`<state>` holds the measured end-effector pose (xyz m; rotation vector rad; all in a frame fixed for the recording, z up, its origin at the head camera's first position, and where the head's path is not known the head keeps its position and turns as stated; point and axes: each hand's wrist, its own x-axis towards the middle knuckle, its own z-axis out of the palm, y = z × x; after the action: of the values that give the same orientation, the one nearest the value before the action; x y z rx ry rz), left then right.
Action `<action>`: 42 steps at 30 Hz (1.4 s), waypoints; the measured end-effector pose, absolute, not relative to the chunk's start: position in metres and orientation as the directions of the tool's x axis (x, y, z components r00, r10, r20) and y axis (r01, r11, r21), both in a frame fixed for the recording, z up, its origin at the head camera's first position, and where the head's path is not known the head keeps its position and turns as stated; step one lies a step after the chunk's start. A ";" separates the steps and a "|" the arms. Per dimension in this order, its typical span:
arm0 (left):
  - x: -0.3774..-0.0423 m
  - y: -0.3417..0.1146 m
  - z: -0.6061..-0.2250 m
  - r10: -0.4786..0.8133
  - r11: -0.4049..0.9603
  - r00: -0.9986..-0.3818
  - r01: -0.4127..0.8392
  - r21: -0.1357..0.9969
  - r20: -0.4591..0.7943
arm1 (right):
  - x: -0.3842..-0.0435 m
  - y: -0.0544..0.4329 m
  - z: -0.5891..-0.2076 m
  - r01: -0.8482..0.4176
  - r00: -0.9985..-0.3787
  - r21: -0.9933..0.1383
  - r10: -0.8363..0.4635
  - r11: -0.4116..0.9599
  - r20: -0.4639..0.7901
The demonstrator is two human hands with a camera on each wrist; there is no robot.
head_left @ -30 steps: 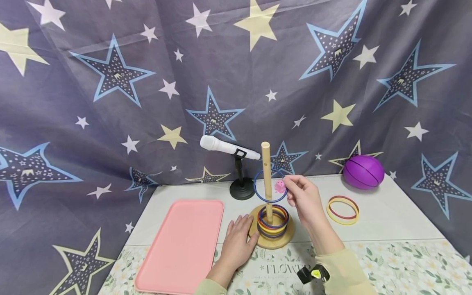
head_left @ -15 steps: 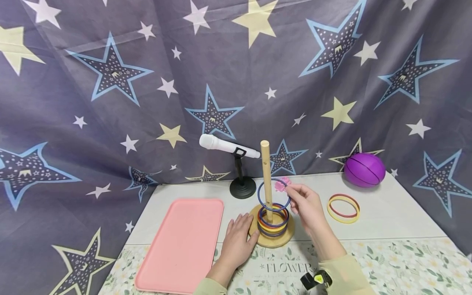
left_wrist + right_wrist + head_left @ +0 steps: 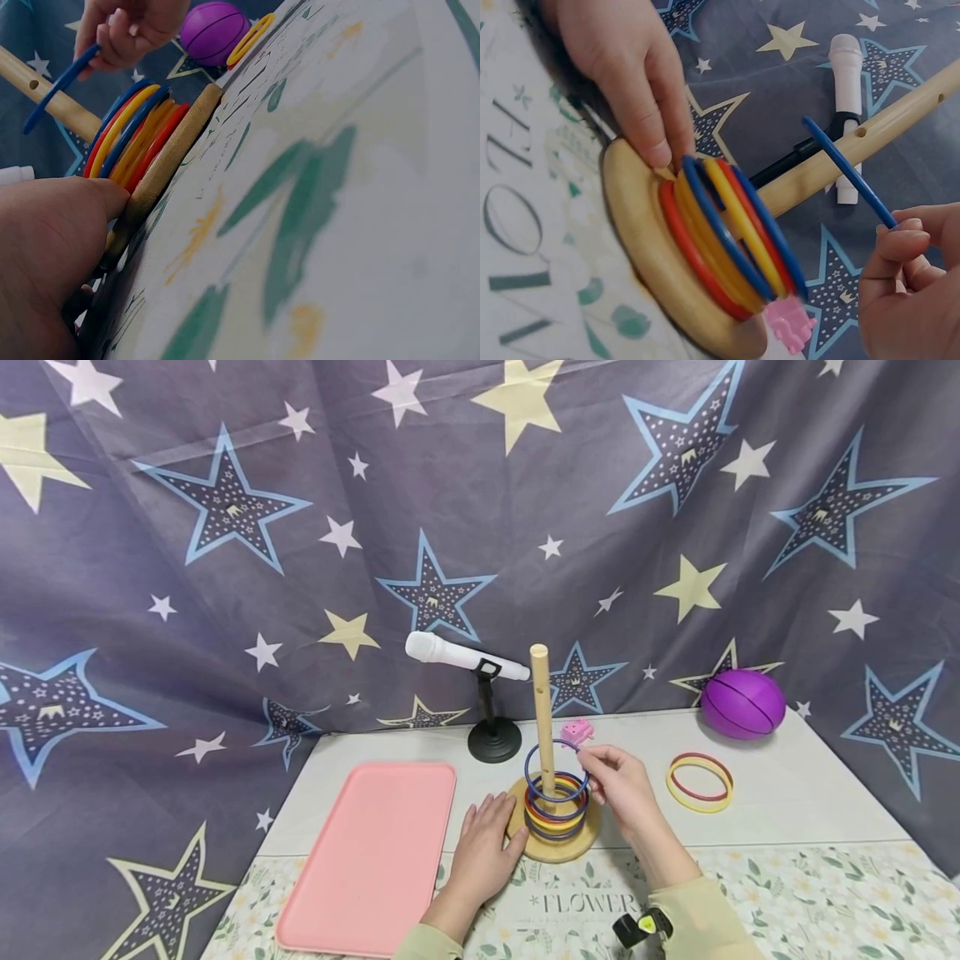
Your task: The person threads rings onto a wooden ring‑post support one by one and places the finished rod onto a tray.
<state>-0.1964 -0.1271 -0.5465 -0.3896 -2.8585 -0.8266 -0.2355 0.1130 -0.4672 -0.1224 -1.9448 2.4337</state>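
Observation:
My right hand (image 3: 621,785) pinches a thin blue ring (image 3: 847,174) between thumb and fingertips. The ring circles the upright wooden peg (image 3: 541,710), tilted and just above the stacked rings. Blue, red and yellow rings (image 3: 154,142) lie piled around the foot of the peg. Fingers extended, my left hand (image 3: 483,852) rests at the left edge of the round wooden base (image 3: 551,853). In the left wrist view its thumb lies beside the lowest rings; in the right wrist view its fingertips touch the base.
Left of the base lies a pink tray (image 3: 367,852). Behind stands a white microphone (image 3: 465,656) on a black stand (image 3: 494,742). A small pink toy (image 3: 576,732) sits behind the peg. At right are a yellow ring (image 3: 701,807), a red ring (image 3: 701,756) and a purple ball (image 3: 742,704).
My right hand has lowered the blue ring along the peg, from well above the stack to just over it. The left hand has stayed on the base.

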 end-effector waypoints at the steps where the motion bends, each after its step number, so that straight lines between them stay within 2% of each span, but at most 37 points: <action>1: -0.196 -0.127 -0.547 0.208 0.816 -0.956 0.286 0.503 0.206 | -0.236 0.113 -0.469 0.036 -0.997 -0.977 0.062 -0.209 -0.050; 12: -0.196 -0.127 -0.547 0.208 0.807 -0.958 0.283 0.518 0.199 | -0.240 0.115 -0.485 0.080 -0.995 -0.989 0.047 -0.126 -0.087; 42: -0.196 -0.126 -0.546 0.207 0.802 -0.957 0.284 0.525 0.201 | -0.240 0.116 -0.499 0.128 -0.991 -0.992 0.038 0.007 -0.128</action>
<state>-0.1957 -0.1264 -0.5457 -0.3909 -2.8543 -0.8632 -0.2398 0.1163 -0.4995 -0.1876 -2.2736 2.2521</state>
